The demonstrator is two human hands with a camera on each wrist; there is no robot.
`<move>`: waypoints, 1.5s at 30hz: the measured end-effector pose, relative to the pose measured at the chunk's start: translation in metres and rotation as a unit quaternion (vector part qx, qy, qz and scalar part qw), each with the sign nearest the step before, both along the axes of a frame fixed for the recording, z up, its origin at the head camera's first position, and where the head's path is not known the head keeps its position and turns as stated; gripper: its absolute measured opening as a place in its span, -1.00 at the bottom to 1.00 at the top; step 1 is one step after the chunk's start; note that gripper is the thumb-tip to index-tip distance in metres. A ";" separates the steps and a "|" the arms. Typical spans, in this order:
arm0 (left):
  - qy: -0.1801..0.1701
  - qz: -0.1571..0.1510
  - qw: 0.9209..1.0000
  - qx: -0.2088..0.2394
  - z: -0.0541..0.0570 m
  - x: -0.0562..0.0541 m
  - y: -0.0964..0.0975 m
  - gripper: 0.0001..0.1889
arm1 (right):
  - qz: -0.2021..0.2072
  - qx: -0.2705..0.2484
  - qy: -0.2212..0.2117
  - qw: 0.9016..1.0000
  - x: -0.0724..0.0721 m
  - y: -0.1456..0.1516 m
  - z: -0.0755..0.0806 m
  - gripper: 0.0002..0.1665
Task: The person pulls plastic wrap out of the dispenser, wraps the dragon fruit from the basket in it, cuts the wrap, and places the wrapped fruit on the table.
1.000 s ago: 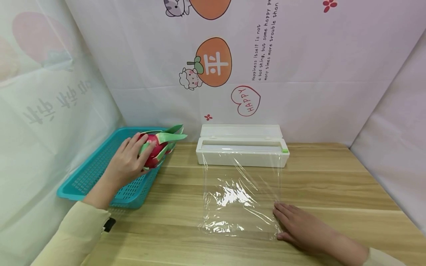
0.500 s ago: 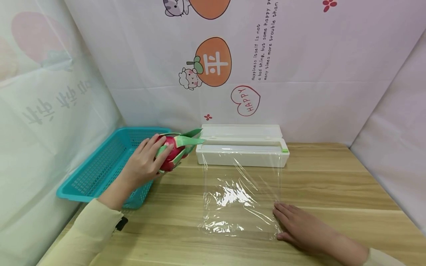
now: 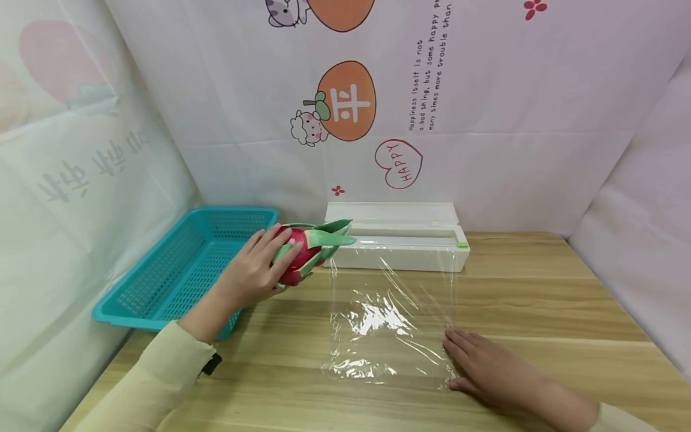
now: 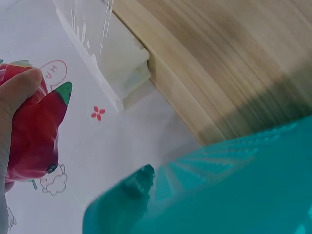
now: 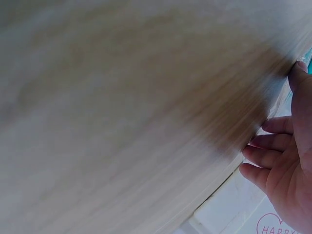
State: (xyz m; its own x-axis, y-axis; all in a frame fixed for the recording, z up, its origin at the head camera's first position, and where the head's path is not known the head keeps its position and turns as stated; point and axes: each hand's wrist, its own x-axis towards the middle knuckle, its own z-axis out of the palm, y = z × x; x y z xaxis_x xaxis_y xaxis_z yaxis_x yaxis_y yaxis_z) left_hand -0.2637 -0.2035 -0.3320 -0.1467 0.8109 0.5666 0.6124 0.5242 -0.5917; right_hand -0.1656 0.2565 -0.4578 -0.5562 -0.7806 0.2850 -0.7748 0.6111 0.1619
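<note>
My left hand (image 3: 251,270) grips a dragon fruit (image 3: 299,258), red with green scales, its long leafy tips pointing right. It is held up beside the teal basket, and the tips overlap the left end of the white cling film box (image 3: 462,259). In the left wrist view, the thumb lies over the dragon fruit (image 4: 34,136). A sheet of clear cling film (image 3: 378,318) runs from the box toward me, flat over the wooden table. My right hand (image 3: 488,366) rests at the film's near right corner, fingertips and thumb pressing its edge down on the table.
The teal plastic basket (image 3: 232,210) stands at the left against the cloth wall, with nothing in it. The box's lid (image 3: 391,212) is raised at the back, and a small green piece (image 3: 462,244) sits at its right end. Printed cloth (image 3: 513,120) encloses the table (image 3: 540,288).
My left hand has carried the dragon fruit rightward from over the basket's right rim toward the box. The right hand and the film have stayed still.
</note>
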 end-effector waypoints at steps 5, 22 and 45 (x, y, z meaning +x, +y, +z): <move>0.008 -0.027 1.000 0.005 -0.005 -0.002 0.009 -0.07 | 0.003 -0.003 0.007 1.000 0.000 0.000 -0.001 -0.23; -0.005 -0.066 0.998 -0.009 -0.019 -0.008 0.041 -0.14 | 0.001 -0.003 0.005 1.000 0.001 -0.001 0.000 -0.22; -0.018 -0.099 0.995 -0.020 -0.037 -0.019 0.086 -0.25 | 0.008 -0.006 0.015 1.000 -0.001 0.000 -0.001 -0.23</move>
